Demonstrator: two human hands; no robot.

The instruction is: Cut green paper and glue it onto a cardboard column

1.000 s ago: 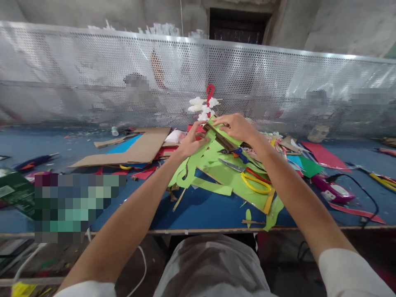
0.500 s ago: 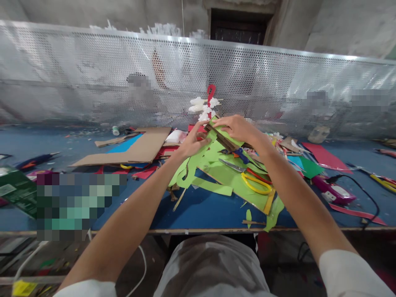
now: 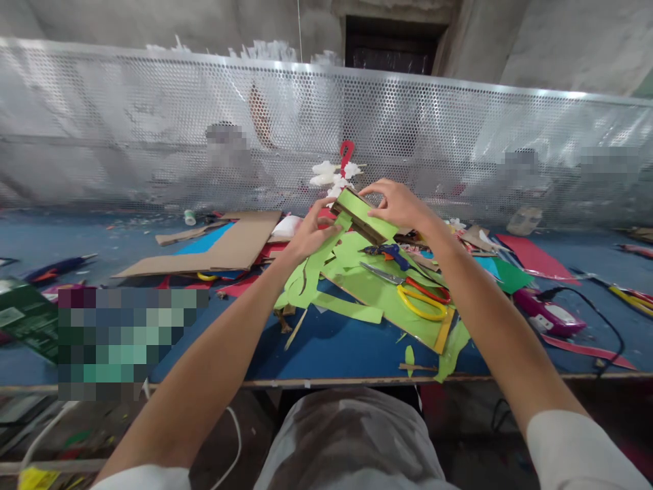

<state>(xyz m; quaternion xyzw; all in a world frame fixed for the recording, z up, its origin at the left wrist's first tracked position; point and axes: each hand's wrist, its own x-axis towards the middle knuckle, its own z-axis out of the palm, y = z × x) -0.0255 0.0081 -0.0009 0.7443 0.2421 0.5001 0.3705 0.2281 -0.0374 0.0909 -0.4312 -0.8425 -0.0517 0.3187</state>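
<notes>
Both my hands hold a long cardboard piece partly faced with light green paper (image 3: pixel 361 208), raised above the bench and slanting down to the right. My left hand (image 3: pixel 317 230) pinches its left end, and a green paper strip (image 3: pixel 326 253) hangs from near that thumb. My right hand (image 3: pixel 400 205) grips its far edge with curled fingers. Below lie a blue glue gun (image 3: pixel 395 257) and scissors with red and yellow handles (image 3: pixel 421 303), on green paper sheets and offcuts (image 3: pixel 364 286).
Brown cardboard (image 3: pixel 239 245) lies at left. A red hook-shaped piece with white flowers (image 3: pixel 337 178) stands behind my hands. At right are red paper (image 3: pixel 533 258), a purple device with a black cord (image 3: pixel 551 316) and pliers (image 3: pixel 630 299). A perforated metal screen (image 3: pixel 168 129) borders the bench.
The cardboard piece has tipped, so more of its green face shows. My right hand has shifted slightly up and right, its fingers now at the far edge.
</notes>
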